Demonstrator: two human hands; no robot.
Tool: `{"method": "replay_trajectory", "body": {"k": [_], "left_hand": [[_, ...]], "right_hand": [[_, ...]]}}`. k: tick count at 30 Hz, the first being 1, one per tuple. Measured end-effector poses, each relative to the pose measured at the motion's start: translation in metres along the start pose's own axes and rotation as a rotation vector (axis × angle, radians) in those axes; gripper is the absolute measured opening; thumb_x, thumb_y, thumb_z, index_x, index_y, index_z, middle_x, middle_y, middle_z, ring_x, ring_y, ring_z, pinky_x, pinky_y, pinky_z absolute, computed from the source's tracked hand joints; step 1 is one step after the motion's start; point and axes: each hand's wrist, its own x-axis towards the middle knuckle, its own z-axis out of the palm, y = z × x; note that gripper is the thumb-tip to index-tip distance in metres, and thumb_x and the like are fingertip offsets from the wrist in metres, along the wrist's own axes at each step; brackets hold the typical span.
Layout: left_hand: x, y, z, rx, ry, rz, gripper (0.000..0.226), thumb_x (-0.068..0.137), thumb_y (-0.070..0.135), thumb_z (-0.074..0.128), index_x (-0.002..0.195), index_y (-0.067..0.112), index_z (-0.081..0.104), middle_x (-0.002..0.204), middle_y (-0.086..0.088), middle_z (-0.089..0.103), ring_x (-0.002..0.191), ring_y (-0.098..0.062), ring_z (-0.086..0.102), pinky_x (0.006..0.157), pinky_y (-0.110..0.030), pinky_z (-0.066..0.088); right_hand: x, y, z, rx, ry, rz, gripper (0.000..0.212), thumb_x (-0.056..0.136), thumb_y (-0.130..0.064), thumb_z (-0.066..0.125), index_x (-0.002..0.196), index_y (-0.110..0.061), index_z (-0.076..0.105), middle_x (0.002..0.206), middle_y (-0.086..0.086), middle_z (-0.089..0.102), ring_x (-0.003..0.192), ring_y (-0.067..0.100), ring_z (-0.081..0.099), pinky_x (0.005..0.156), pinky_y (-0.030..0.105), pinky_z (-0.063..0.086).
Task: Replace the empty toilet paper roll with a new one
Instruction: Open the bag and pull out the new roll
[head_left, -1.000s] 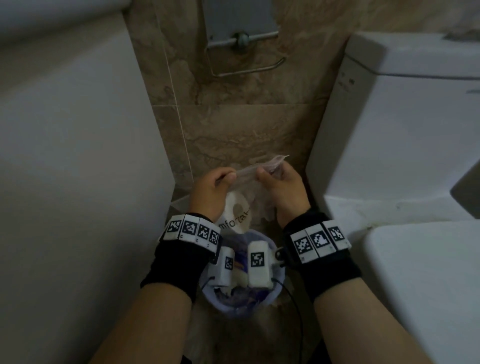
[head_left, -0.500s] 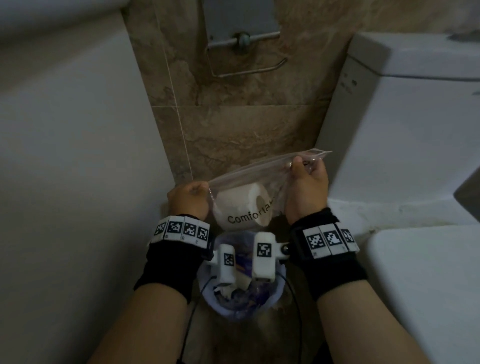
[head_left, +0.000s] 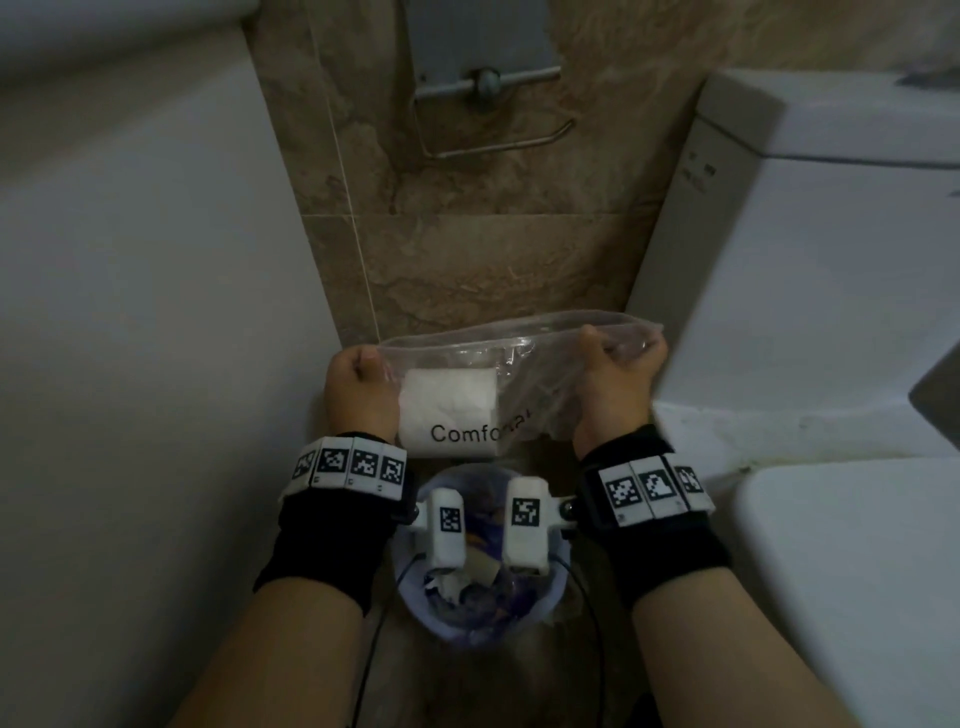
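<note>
A clear plastic bag (head_left: 524, 358) is stretched wide between my two hands, and a new white toilet paper roll (head_left: 449, 410) printed with dark letters lies inside it on its side. My left hand (head_left: 358, 389) grips the bag's left top corner. My right hand (head_left: 615, 384) grips the right top corner. The metal roll holder (head_left: 488, 111) hangs on the brown tiled wall above, its wire arm bare with no roll on it.
A small bin (head_left: 478, 571) with crumpled waste stands on the floor directly below my wrists. A white toilet tank (head_left: 810, 249) and the bowl's rim (head_left: 852, 571) fill the right side. A pale wall (head_left: 130, 312) closes in on the left.
My hands have moved apart from each other, pulling the bag's mouth wide. The bag and roll rose a little and the roll turned sideways inside it.
</note>
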Motion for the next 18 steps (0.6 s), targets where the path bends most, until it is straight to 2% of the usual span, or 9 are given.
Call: {"method": "replay_trajectory", "body": {"k": [2, 3, 5, 7, 9, 10, 12, 15, 18], "left_hand": [[-0.002, 0.005, -0.002, -0.074, -0.005, 0.068, 0.019, 0.100, 0.023, 0.042, 0.093, 0.016, 0.058, 0.077, 0.000, 0.061, 0.074, -0.020, 0.058, 0.074, -0.029, 0.041], [-0.002, 0.006, -0.003, -0.085, -0.012, 0.099, 0.016, 0.100, 0.023, 0.043, 0.094, 0.018, 0.057, 0.077, 0.001, 0.061, 0.076, -0.021, 0.059, 0.076, -0.030, 0.043], [-0.004, 0.007, -0.004, -0.073, -0.031, 0.160, 0.013, 0.100, 0.023, 0.044, 0.095, 0.020, 0.056, 0.082, -0.002, 0.063, 0.081, -0.023, 0.059, 0.078, -0.030, 0.043], [-0.005, 0.007, -0.004, -0.073, -0.041, 0.178, 0.014, 0.101, 0.024, 0.044, 0.098, 0.019, 0.057, 0.089, -0.006, 0.064, 0.082, -0.024, 0.059, 0.079, -0.031, 0.045], [-0.007, 0.006, -0.002, -0.093, -0.041, 0.147, 0.015, 0.102, 0.023, 0.044, 0.098, 0.018, 0.057, 0.085, -0.001, 0.064, 0.075, -0.017, 0.059, 0.074, -0.024, 0.046], [-0.007, 0.006, 0.000, -0.105, -0.039, 0.123, 0.014, 0.102, 0.022, 0.044, 0.097, 0.019, 0.057, 0.080, 0.006, 0.061, 0.070, -0.009, 0.057, 0.068, -0.014, 0.045], [-0.008, 0.005, 0.001, -0.131, -0.033, 0.097, 0.014, 0.102, 0.021, 0.045, 0.095, 0.019, 0.057, 0.076, 0.013, 0.057, 0.065, 0.002, 0.052, 0.055, 0.000, 0.038], [-0.007, 0.005, 0.002, -0.143, -0.033, 0.088, 0.015, 0.102, 0.022, 0.045, 0.095, 0.018, 0.058, 0.076, 0.014, 0.057, 0.064, 0.004, 0.052, 0.053, 0.002, 0.038], [-0.005, 0.004, 0.001, -0.146, -0.033, 0.073, 0.020, 0.102, 0.022, 0.045, 0.101, 0.011, 0.062, 0.081, 0.007, 0.062, 0.068, -0.002, 0.056, 0.062, -0.004, 0.044]], "right_hand": [[-0.003, 0.001, 0.001, -0.094, 0.070, -0.051, 0.071, 0.083, -0.023, 0.073, 0.136, -0.042, 0.030, 0.134, 0.008, 0.044, 0.119, 0.027, 0.053, 0.103, 0.052, 0.048], [-0.005, 0.001, 0.002, -0.147, 0.101, -0.107, 0.074, 0.082, -0.024, 0.074, 0.138, -0.043, 0.029, 0.140, 0.007, 0.037, 0.124, 0.024, 0.048, 0.105, 0.049, 0.046], [-0.005, 0.004, 0.002, -0.314, 0.102, -0.249, 0.063, 0.081, -0.027, 0.073, 0.130, -0.046, 0.037, 0.140, 0.001, 0.034, 0.127, 0.017, 0.043, 0.107, 0.042, 0.042], [-0.003, 0.007, 0.004, -0.490, 0.015, -0.290, 0.034, 0.082, -0.030, 0.068, 0.108, -0.046, 0.054, 0.125, -0.006, 0.051, 0.113, 0.014, 0.055, 0.102, 0.041, 0.043], [-0.004, 0.011, 0.007, -0.462, -0.126, -0.186, 0.010, 0.085, -0.024, 0.065, 0.083, -0.034, 0.067, 0.091, -0.006, 0.069, 0.083, 0.008, 0.064, 0.084, 0.035, 0.050], [-0.005, 0.014, 0.009, -0.449, -0.181, -0.133, 0.016, 0.086, -0.022, 0.064, 0.073, -0.030, 0.070, 0.075, -0.007, 0.070, 0.070, 0.005, 0.064, 0.076, 0.032, 0.050], [-0.008, 0.019, 0.013, -0.501, -0.311, -0.042, 0.023, 0.083, -0.020, 0.065, 0.062, -0.026, 0.073, 0.061, -0.006, 0.070, 0.059, 0.003, 0.063, 0.069, 0.029, 0.049], [-0.011, 0.020, 0.017, -0.580, -0.409, -0.022, 0.021, 0.077, -0.024, 0.065, 0.059, -0.031, 0.075, 0.061, -0.009, 0.072, 0.058, -0.002, 0.064, 0.068, 0.025, 0.047], [-0.010, 0.019, 0.016, -0.623, -0.426, 0.055, 0.022, 0.078, -0.026, 0.063, 0.062, -0.020, 0.075, 0.059, -0.001, 0.072, 0.055, 0.006, 0.065, 0.064, 0.028, 0.050]]}}
